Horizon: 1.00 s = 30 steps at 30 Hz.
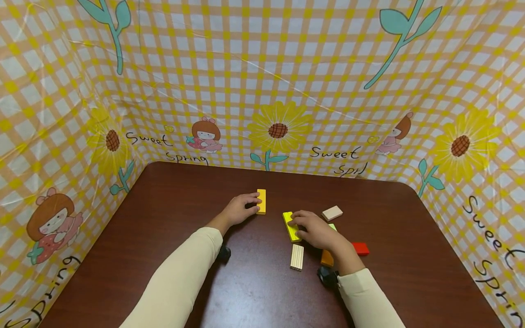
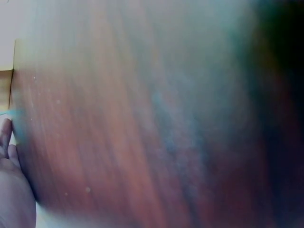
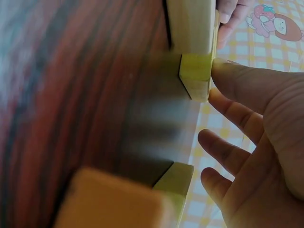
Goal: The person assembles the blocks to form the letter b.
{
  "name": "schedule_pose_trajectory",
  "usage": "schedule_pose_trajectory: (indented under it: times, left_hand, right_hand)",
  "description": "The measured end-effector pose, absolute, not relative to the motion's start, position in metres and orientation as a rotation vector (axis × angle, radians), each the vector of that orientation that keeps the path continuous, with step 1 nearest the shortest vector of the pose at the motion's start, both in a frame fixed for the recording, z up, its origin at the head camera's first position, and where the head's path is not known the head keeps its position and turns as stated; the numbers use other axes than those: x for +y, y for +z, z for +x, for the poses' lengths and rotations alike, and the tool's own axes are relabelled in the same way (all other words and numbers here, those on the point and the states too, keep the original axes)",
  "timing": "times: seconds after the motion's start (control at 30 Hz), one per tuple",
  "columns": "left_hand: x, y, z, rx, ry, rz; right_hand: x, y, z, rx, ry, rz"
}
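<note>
In the head view my left hand (image 1: 239, 210) rests its fingertips on an upright-oriented golden-yellow wooden block (image 1: 262, 207), the thumb near its left edge. My right hand (image 1: 315, 229) touches a brighter yellow block (image 1: 292, 233), which lies tilted to the right of the first. The right wrist view shows the thumb (image 3: 237, 80) on that yellow block (image 3: 196, 71), with the index finger beside it and the other fingers spread apart. Part of a plain wooden block (image 3: 192, 23) hides the rest. The left wrist view catches only the hand's edge (image 2: 16, 194) and a blurred table.
A striped plain block (image 1: 297, 258) lies nearest the front, and another plain block (image 1: 332, 213) farther back. Orange (image 1: 326, 258), light green (image 1: 332, 226) and red (image 1: 361, 248) blocks lie around the right forearm. Checked cloth walls (image 1: 262, 82) surround the dark table (image 1: 172, 196).
</note>
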State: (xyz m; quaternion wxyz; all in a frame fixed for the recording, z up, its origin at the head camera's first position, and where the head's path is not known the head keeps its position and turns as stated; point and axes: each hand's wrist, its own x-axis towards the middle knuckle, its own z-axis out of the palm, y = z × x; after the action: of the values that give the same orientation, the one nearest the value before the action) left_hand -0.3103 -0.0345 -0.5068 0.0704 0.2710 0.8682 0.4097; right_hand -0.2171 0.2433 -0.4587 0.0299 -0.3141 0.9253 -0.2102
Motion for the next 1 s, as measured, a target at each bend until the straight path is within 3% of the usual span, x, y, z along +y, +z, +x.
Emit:
schedule_pose_trajectory:
  times: [1.0]
  left_hand:
    - [-0.036, -0.505, -0.309, 2.62, 1.213, 0.824]
  right_hand:
    - [0.2, -0.46, -0.211, 2.826, -0.671, -1.004]
